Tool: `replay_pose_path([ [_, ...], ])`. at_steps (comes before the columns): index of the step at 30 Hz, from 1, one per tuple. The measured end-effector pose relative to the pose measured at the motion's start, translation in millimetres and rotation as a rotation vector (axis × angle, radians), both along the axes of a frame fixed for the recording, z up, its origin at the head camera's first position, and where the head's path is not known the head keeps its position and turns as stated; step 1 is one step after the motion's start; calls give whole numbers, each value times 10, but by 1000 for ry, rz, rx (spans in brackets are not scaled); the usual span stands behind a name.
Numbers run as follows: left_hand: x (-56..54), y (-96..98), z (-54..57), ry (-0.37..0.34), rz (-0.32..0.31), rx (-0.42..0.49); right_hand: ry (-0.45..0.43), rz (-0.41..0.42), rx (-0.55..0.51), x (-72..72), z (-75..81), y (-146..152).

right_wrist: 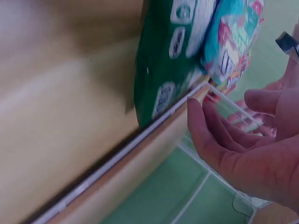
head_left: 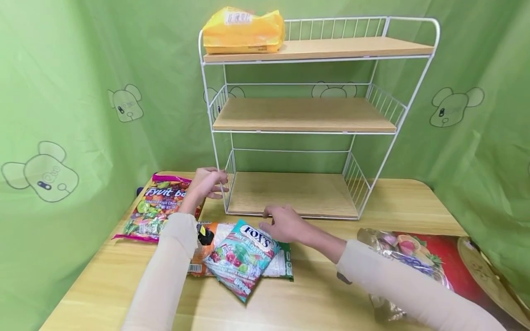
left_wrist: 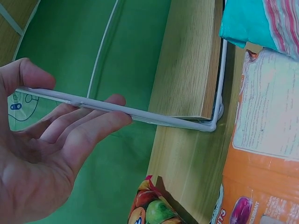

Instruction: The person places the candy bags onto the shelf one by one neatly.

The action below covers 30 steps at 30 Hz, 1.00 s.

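Observation:
A white wire rack (head_left: pixel 306 115) with three wooden shelves stands at the back of the table. My left hand (head_left: pixel 205 181) holds its front left post (left_wrist: pixel 163 120), thumb on one side and fingers on the other. Before the bottom shelf, my right hand (head_left: pixel 285 224) hovers by the top corner of a teal Fox's candy bag (head_left: pixel 242 259), fingers loosely bent and holding nothing. That bag lies tilted on top of an orange, white and green packet (head_left: pixel 198 266), covering its middle. Left of these, partly behind my left arm, lies a fruit chews bag (head_left: pixel 155 209).
A yellow packet (head_left: pixel 244 34) sits on the top shelf's left end. To the right on the table (head_left: pixel 323 303) lies a red package (head_left: pixel 439 257) with fruit pictures, partly under my right sleeve. Green curtains (head_left: pixel 83 55) surround the table's back and sides.

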<state>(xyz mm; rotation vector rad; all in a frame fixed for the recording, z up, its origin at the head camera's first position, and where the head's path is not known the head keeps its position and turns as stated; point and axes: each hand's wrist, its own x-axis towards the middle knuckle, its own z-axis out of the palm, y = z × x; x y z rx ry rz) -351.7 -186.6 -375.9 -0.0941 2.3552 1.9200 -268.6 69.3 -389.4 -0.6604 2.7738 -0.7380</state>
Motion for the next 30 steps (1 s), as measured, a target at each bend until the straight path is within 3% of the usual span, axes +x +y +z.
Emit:
replay_pose_path([
  [6, 0, 9, 21, 5, -4, 3, -109, 31, 67, 98, -88, -47],
  [13, 1, -17, 11, 3, 4, 2, -102, 48, 79, 118, -131, -89],
  [30, 1, -23, 2, 5, -12, -4, -75, 8, -40, 45, -275, -68],
])
